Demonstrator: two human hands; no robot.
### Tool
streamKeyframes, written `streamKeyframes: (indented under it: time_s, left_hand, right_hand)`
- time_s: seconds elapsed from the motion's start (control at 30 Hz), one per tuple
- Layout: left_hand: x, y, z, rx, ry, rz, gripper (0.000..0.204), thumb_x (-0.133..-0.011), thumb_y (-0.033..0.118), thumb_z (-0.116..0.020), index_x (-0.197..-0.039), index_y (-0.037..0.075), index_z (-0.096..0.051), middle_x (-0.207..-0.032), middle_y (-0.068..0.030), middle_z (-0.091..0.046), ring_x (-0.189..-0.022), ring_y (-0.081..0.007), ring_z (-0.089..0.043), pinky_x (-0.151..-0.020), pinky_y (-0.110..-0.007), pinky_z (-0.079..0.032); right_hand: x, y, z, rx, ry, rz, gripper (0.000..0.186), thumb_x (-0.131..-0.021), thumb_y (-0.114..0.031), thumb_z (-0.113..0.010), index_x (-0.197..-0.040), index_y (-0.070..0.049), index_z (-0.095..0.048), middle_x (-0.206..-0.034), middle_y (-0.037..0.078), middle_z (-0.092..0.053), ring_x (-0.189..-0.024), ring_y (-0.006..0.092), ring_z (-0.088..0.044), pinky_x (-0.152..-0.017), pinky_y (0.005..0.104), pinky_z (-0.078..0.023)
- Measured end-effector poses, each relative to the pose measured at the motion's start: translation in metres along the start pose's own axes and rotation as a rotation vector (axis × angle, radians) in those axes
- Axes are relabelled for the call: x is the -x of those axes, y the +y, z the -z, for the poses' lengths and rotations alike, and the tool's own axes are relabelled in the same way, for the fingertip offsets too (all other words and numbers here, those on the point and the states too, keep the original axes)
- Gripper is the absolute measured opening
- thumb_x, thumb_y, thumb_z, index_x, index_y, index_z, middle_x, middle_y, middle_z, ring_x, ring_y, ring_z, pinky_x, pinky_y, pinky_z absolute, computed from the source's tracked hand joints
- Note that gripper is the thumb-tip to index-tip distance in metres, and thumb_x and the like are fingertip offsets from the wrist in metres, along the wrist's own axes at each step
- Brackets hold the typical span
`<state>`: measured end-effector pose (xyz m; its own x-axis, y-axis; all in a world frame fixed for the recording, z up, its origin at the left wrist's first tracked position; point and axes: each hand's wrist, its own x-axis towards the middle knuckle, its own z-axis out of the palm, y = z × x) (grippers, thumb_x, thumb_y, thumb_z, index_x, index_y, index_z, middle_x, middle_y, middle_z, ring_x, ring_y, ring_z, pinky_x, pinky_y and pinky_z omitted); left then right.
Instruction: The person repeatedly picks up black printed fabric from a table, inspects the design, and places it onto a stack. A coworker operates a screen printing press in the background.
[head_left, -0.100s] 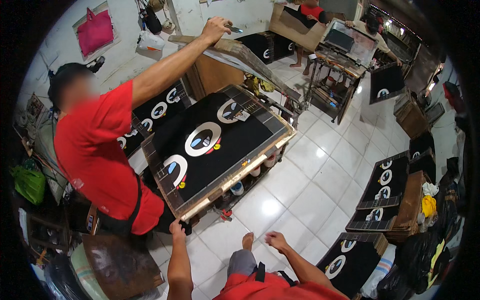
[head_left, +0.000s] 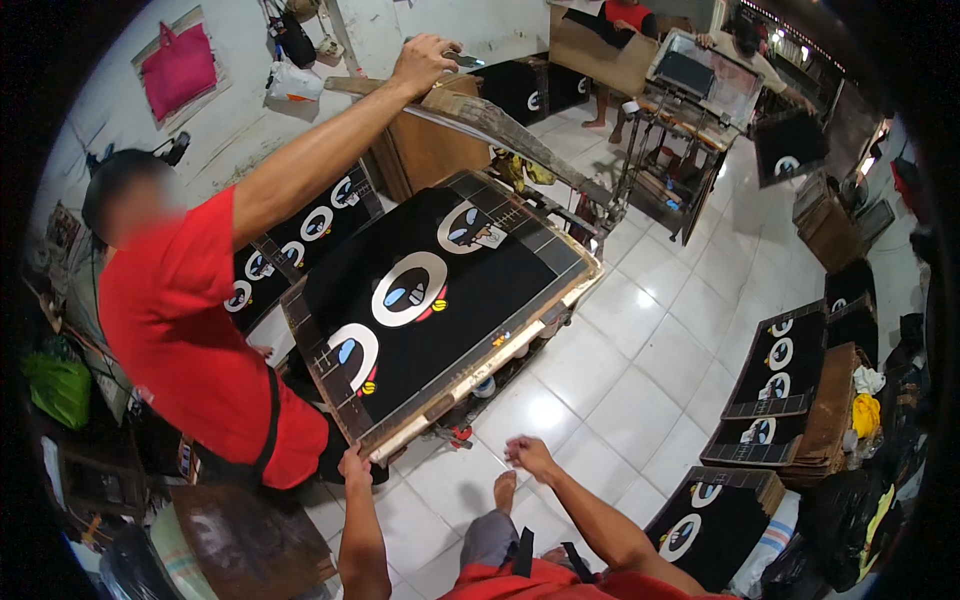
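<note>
My left hand (head_left: 354, 466) grips the near corner of a flat printing board (head_left: 390, 428). Black fabric (head_left: 365, 240) lies on that board, printed with white rings and cartoon faces in blue, red and yellow. Over the tiled floor, just off the board's near long edge, hovers my right hand (head_left: 530, 457), its fingers loosely bent and apart with nothing visible in them. To the left a person in a red shirt (head_left: 190, 330) stretches an arm across the board. That person's hand (head_left: 425, 62) rests on the raised wooden screen frame (head_left: 490, 115).
More printed black panels (head_left: 765, 365) lie stacked on boards along the right side, beside plastic bags (head_left: 830, 520). A second press (head_left: 690, 80) stands at the back with two people near it. A dark stained panel (head_left: 245, 545) leans at the lower left.
My right hand has moved up and left, closer to the board. My left hand stays on the corner. A black panel held by a person at the back right has tilted.
</note>
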<state>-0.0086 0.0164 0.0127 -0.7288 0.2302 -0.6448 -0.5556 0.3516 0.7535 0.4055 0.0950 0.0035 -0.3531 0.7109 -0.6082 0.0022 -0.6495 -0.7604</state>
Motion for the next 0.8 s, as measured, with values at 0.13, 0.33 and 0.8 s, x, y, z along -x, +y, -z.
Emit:
streamKeyframes:
  time_s: [0.13,0.33,0.8]
  left_hand:
    - [0.032,0.024,0.009,0.038,-0.029,-0.014,0.017,-0.078,0.019,-0.07,-0.08,0.005,-0.06,-0.071,-0.0054,-0.059,-0.054,-0.0149,-0.052,-0.043,-0.023,-0.036]
    - [0.123,0.11,0.041,0.016,-0.346,-0.101,0.015,-0.085,0.019,-0.063,-0.085,0.005,-0.058,-0.074,-0.0027,-0.058,-0.058,-0.0097,-0.053,-0.047,-0.019,-0.039]
    - [0.12,0.138,0.023,-0.291,-0.127,-0.739,0.039,-0.083,0.026,-0.066,-0.11,0.001,-0.056,-0.09,-0.0021,-0.058,-0.074,-0.0089,-0.05,-0.062,-0.023,-0.038]
  right_hand:
    - [-0.077,-0.072,-0.048,-0.292,-0.09,0.1,0.023,-0.087,-0.019,-0.059,-0.106,-0.008,-0.053,-0.09,0.005,-0.061,-0.083,0.0164,-0.06,-0.074,0.0327,-0.049]
    - [-0.104,-0.146,-0.087,-1.049,-0.244,0.129,0.018,-0.087,-0.015,-0.059,-0.1,-0.002,-0.055,-0.096,0.012,-0.062,-0.094,0.0268,-0.061,-0.089,0.0463,-0.047]
    - [0.112,-0.049,0.012,-1.087,-0.156,0.292,0.031,-0.07,0.009,-0.062,-0.1,0.0,-0.06,-0.094,0.013,-0.063,-0.089,0.0273,-0.062,-0.085,0.0447,-0.048]
